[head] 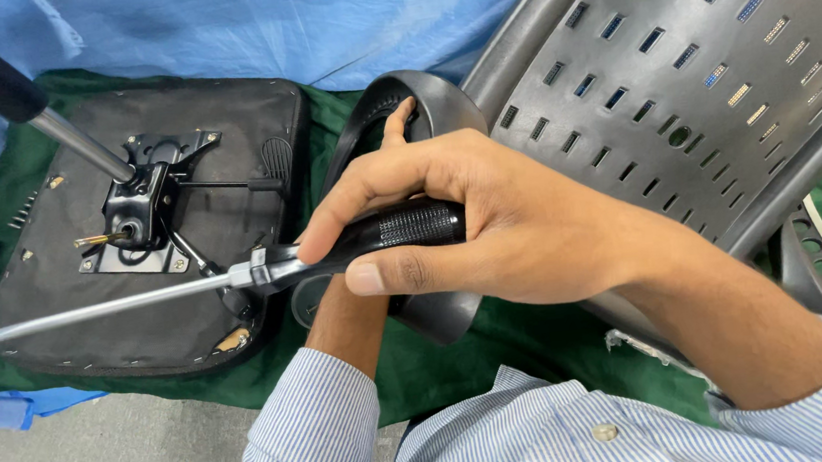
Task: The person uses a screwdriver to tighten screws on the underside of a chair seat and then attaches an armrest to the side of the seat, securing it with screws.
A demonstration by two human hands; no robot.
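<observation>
The screwdriver [234, 275] has a long, bright steel shaft that tapers to a point over the upturned chair seat [56, 295], and a glossy black handle with a knurled band. It lies nearly level, crossing the middle of the view, tip to the left. The right hand [491, 223] wraps the handle, its fingers [366, 180] curled tight over the top and the thumb pressed along the underside. The left hand [399, 122] reaches up from below, mostly hidden; its fingers hook over the rim of a curved black plastic armrest [439, 309]. The seat underside is matte black fabric with a metal bracket [142, 202] bolted on. A grey slotted plastic backrest [676, 65] lies at right on green cloth [463, 357].
</observation>
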